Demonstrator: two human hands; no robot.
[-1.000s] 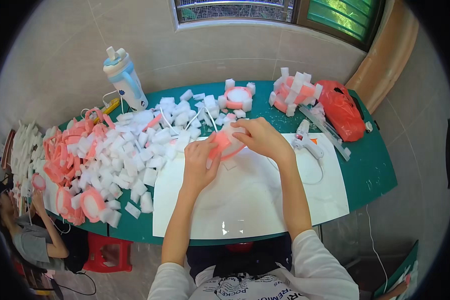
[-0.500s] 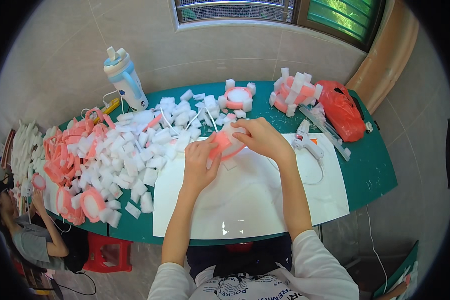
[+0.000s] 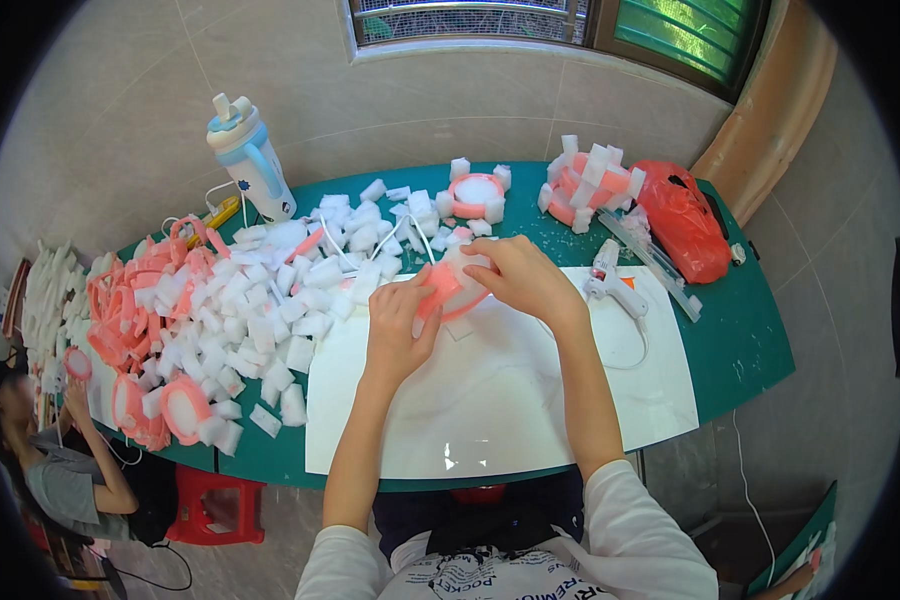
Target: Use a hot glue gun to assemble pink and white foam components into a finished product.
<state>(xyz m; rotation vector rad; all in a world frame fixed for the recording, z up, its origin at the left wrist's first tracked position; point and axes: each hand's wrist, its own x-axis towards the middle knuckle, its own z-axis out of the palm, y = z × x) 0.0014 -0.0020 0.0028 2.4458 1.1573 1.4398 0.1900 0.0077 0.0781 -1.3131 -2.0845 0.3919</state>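
Note:
Both my hands grip a pink ring-shaped piece (image 3: 447,287) with white foam on it, held over the far part of a glossy white board (image 3: 450,400). My left hand (image 3: 403,318) is closed on its left side, thumb low and fingers on top. Over the foam on the right side, my right hand (image 3: 526,280) bends its fingers and presses down. Part of the piece is hidden by my fingers. Just right of my right hand lies a white glue gun (image 3: 617,290) with its cord on the board. White foam blocks (image 3: 260,320) lie heaped to the left.
Pink rings (image 3: 130,300) pile up at the far left of the green table (image 3: 740,350). Behind stand a white-blue bottle (image 3: 255,165), a foam-padded ring (image 3: 477,192) and a foam-studded pink stack (image 3: 590,185). A red bag (image 3: 682,220) and clear sticks (image 3: 655,265) lie right. Another person (image 3: 70,470) works at left.
Almost nothing differs. Both my hands stay on the pink piece in the same place; the other person's head has shifted slightly.

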